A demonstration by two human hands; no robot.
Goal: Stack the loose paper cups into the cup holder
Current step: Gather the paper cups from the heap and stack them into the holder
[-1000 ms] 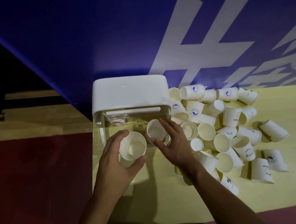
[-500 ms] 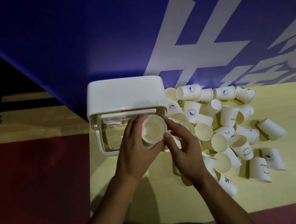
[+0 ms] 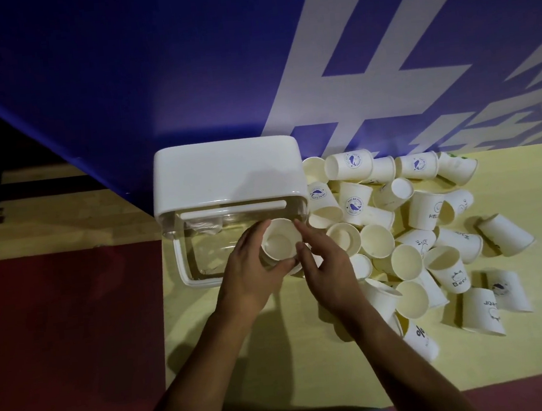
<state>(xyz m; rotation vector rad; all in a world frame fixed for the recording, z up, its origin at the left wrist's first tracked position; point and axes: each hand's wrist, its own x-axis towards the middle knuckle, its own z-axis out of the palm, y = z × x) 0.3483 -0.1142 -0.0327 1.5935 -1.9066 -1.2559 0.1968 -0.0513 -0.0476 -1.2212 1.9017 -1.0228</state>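
A white cup holder [image 3: 227,179] with a clear front stands at the yellow table's far left. Over its open front, my left hand [image 3: 252,270] grips a white paper cup [image 3: 280,242], mouth up, fingers curled round its left side. My right hand [image 3: 325,266] touches the same cup's right rim with its fingertips; whether it pinches the cup I cannot tell. A heap of several loose paper cups [image 3: 407,225], some printed with blue logos, lies to the right of the holder.
The yellow table [image 3: 277,353] ends at its left edge just beside the holder; a red floor [image 3: 70,340] lies below. A blue wall panel with white lettering [image 3: 317,85] rises directly behind the holder and cups.
My left hand carried its cup rightward onto the cup my right hand held; both hands now meet around one cup at the holder's front.
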